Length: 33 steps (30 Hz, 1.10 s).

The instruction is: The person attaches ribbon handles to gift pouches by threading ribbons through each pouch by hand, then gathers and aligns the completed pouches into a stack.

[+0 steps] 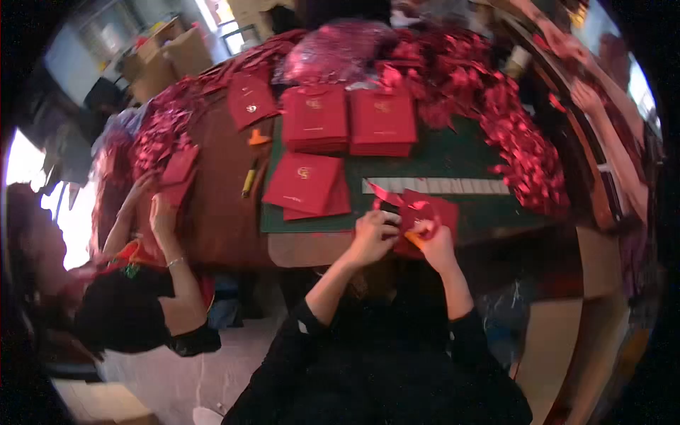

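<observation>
In the head view, my left hand (375, 237) is closed at the near edge of the green mat (453, 149), with its fingers on a shiny red ribbon (384, 193). Close beside it, my right hand (437, 248) is closed around a small orange tool (414, 240), whose exact kind is blurred. Under and between both hands lies a red paper bag (448, 210), partly covered by them and by the looped ribbon. A pale ruler strip (439, 186) lies just beyond.
Stacks of flat red bags (315, 117) with gold print stand on the mat. Red ribbons (520, 152) are heaped right and back. A yellow-and-black cutter (249, 180) lies left. A co-worker's hand (163, 212) handles red bags at left; another person's arm (602, 120) is at right.
</observation>
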Available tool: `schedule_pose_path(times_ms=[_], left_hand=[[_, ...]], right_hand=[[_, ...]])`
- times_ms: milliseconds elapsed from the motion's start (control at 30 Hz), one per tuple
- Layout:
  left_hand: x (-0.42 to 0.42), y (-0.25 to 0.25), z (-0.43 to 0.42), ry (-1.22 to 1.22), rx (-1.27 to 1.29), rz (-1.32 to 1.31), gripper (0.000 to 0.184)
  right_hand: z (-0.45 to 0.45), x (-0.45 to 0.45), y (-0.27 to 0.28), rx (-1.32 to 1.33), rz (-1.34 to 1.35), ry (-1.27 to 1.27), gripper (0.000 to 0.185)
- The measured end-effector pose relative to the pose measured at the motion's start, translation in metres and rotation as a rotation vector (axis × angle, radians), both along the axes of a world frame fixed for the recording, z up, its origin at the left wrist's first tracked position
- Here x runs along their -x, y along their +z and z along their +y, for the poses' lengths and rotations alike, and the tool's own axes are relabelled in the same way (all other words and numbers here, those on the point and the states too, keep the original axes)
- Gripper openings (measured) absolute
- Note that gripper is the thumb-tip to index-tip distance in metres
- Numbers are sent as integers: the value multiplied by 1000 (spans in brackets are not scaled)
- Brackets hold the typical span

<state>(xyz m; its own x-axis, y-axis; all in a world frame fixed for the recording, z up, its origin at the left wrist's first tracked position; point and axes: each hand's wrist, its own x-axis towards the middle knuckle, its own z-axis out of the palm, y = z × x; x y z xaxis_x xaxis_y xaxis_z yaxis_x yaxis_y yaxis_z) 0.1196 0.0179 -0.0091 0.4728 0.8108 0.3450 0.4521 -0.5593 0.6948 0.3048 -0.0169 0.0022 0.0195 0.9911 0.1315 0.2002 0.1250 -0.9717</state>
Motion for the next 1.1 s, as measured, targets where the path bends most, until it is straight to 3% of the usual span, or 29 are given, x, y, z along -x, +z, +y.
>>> schedule_pose_path(times_ms=[133,167,300,400,500,1100], left_hand=[[-3,-14,2,-11,-92,-77,10],[-4,-18,3,-16,-83,-83,10],[-6,3,-13,35,31,-62,11],[3,15,-20,62,103,-74,10],[10,20,-19,42,170,-6,9],[14,-8,-23,71,-104,-124,8]], right_hand=[[6,-2,2,-14,20,44,10],[9,-9,6,-53,-210,130,12],[15,-3,18,258,-15,156,14],[8,16,49,205,-152,206,11],[12,18,30,111,-157,237,10],[42,13,33,194,-352,471,6]])
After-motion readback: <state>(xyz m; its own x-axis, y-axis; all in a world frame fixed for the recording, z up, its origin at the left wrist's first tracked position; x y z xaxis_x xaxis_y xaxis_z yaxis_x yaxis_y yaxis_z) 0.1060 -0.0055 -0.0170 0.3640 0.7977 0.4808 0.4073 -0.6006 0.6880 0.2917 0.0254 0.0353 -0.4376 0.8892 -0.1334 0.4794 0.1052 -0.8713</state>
